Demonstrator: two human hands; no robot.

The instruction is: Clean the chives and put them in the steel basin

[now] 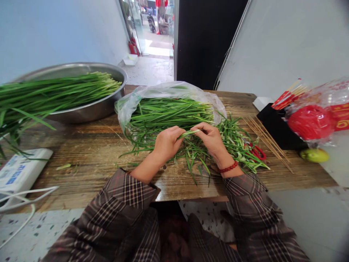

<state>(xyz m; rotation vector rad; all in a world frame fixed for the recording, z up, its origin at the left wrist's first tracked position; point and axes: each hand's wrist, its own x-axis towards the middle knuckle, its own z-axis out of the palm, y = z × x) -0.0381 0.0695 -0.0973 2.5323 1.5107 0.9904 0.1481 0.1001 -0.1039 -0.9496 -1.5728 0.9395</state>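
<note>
Between my two hands runs a short length of garlic chives (188, 133), pale at its right end. My left hand (168, 142) is closed round its green part, and the fingertips of my right hand (209, 140) pinch the pale end. Just beyond lies a thick bundle of garlic chives (169, 112) in an opened clear plastic bag (174, 87). Loose trimmings (197, 156) are strewn under and in front of my hands. More scraps (234, 136) heap up to the right, partly covering red-handled scissors (257, 152).
At the left, a steel basin (89, 113) holds many chives, their leaves hanging over its side. A white device (25, 171) with a cable sits near the left edge. Thin wooden sticks (269, 142), a black box (280, 127) and a green-yellow fruit (315, 155) lie right.
</note>
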